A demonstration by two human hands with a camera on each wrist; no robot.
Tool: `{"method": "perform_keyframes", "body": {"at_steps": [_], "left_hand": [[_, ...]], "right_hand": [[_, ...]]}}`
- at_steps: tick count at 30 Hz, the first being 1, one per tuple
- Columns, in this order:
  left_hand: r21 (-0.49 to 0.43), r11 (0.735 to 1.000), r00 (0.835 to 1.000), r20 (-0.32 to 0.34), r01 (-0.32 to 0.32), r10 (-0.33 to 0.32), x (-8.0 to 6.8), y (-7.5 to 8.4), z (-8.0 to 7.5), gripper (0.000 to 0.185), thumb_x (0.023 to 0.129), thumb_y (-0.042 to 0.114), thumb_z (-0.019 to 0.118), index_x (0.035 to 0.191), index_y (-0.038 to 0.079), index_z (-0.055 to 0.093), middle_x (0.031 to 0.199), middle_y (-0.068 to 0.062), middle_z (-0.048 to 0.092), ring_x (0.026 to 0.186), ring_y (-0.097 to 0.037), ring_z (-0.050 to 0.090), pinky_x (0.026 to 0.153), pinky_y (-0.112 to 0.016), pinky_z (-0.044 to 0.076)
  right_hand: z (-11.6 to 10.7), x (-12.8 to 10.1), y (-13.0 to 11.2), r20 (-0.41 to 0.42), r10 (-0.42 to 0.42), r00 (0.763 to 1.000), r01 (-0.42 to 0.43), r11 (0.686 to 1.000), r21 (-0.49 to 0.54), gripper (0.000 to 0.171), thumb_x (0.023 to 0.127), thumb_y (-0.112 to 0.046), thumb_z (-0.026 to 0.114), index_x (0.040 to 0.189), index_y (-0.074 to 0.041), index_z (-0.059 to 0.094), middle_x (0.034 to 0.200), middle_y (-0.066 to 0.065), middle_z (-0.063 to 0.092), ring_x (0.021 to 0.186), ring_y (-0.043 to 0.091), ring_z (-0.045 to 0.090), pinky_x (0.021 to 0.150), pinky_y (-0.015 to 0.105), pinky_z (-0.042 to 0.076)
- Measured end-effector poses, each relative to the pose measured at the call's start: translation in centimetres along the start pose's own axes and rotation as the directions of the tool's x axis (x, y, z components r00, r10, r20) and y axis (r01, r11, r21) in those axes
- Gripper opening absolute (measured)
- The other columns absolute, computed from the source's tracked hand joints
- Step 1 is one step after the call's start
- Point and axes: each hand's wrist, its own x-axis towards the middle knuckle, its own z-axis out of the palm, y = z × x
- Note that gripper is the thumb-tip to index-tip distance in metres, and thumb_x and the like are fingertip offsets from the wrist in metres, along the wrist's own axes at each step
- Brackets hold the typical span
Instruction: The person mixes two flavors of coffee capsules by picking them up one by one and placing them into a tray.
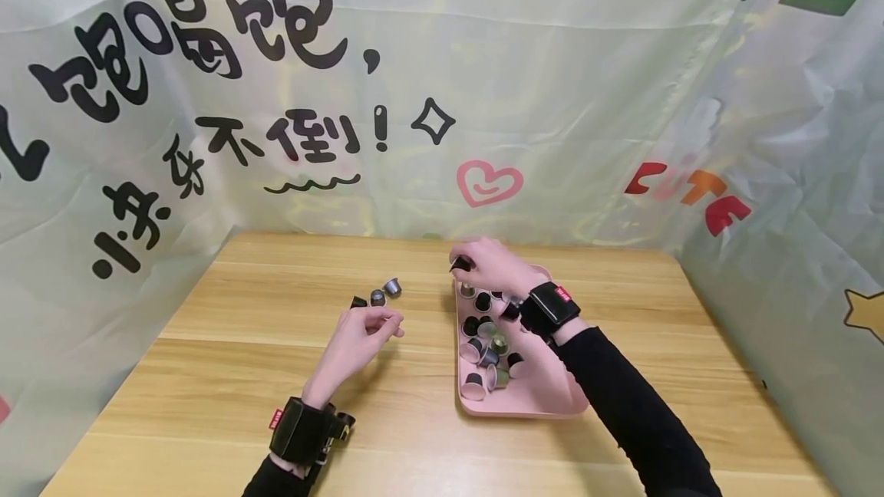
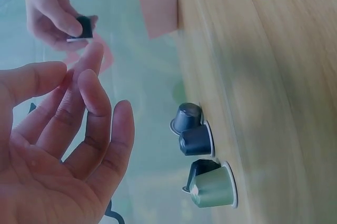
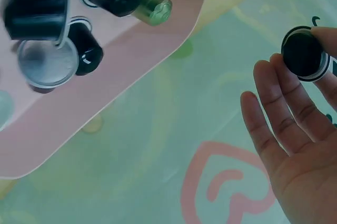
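My right hand (image 1: pixel 496 265) pinches a black coffee capsule (image 3: pixel 302 54) between thumb and fingers, above the far left corner of a pink tray (image 1: pixel 552 401). Its other fingers extend loosely. My left hand (image 1: pixel 359 342) hovers left of the tray with loosely bent fingers and holds nothing. Just beyond it on the table are a dark blue capsule (image 1: pixel 392 287), a second dark one (image 1: pixel 377 297) and a black one (image 1: pixel 358 302). A pale green capsule (image 2: pixel 213 188) beside them appears in the left wrist view; my left hand hides it from the head view.
Several capsules in black, green and grey-blue lie in the tray, mostly along its left side, some tipped over. The wooden table (image 1: pixel 276 282) ends at a printed cloth (image 1: pixel 587 113) behind and on both sides. My right forearm crosses above the tray's right side.
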Motion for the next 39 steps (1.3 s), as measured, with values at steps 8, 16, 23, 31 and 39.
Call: {"method": "perform_keyframes", "body": {"at_steps": [8,16,23,31,39], "left_hand": [[-0.001,1.0,1.0,0.011,0.02,-0.02,0.0,0.0,0.1,0.016,0.098,0.018,0.065,0.103,0.008,0.076,0.085,-0.004,0.079,0.084,-0.028,0.076,0.056,-0.019,0.044],[-0.008,1.0,1.0,0.014,0.006,-0.006,0.1,-0.2,0.2,0.016,0.098,0.018,0.065,0.102,0.007,0.076,0.085,-0.005,0.079,0.084,-0.029,0.076,0.056,-0.018,0.044],[-0.007,1.0,1.0,0.01,0.01,-0.01,0.0,-0.1,0.2,0.014,0.098,0.017,0.065,0.101,0.009,0.076,0.083,-0.004,0.079,0.082,-0.029,0.075,0.054,-0.019,0.043],[0.0,1.0,1.0,0.006,0.013,-0.013,0.0,-0.1,0.2,0.014,0.098,0.017,0.065,0.102,0.009,0.076,0.083,-0.004,0.079,0.08,-0.029,0.075,0.055,-0.019,0.044],[-0.011,1.0,1.0,0.006,0.022,-0.022,-0.1,-0.1,0.2,0.014,0.097,0.017,0.066,0.101,0.009,0.076,0.082,-0.003,0.079,0.08,-0.029,0.075,0.054,-0.019,0.042]], "right_hand": [[-0.6,-2.6,0.3,-0.042,0.039,0.998,-0.041,0.998,-0.044,0.013,0.094,-0.016,0.063,0.104,-0.014,0.072,0.098,0.002,0.071,0.073,0.01,0.055,0.07,0.028,0.046],[-1.2,-5.5,0.7,-0.079,0.036,0.996,-0.037,0.999,-0.015,0.014,0.093,-0.013,0.064,0.104,-0.009,0.072,0.088,0.001,0.068,0.071,0.012,0.053,0.068,0.028,0.043],[-1.2,-7.8,1.3,-0.096,0.08,0.992,-0.081,0.997,-0.005,0.016,0.091,-0.013,0.069,0.106,-0.01,0.073,0.086,-0.002,0.07,0.072,0.01,0.058,0.067,0.025,0.045],[-0.7,-10.5,1.8,-0.134,0.151,0.979,-0.145,0.988,0.053,0.009,0.09,-0.011,0.071,0.097,-0.013,0.075,0.085,-0.005,0.071,0.072,0.003,0.056,0.066,0.022,0.047],[-0.1,-12.9,2.4,-0.137,0.27,0.953,-0.263,0.963,0.068,0.014,0.088,-0.01,0.074,0.102,-0.008,0.077,0.08,-0.004,0.07,0.069,0.005,0.054,0.063,0.02,0.044]]}}
